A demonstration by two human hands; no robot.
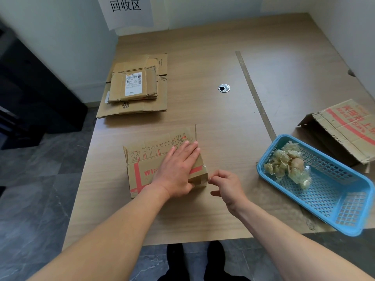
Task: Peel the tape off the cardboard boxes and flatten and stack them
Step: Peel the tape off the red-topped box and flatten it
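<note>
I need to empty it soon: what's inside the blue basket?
Inside the blue basket lies a heap of crumpled clear tape at its far end; the rest shows bare mesh. Anything beneath the heap is covered.

boxes (142, 159) (343, 130) 2 | flattened stack (140, 106) 1 | basket (334, 201) 1 | hands (176, 171) (228, 186) 2

A small red-printed box (142, 175) lies on the tabletop (203, 110) with clear tape (203, 166) at its right end, flattened boxes (134, 92) stacked far left and a larger box (345, 130) at right.
</note>
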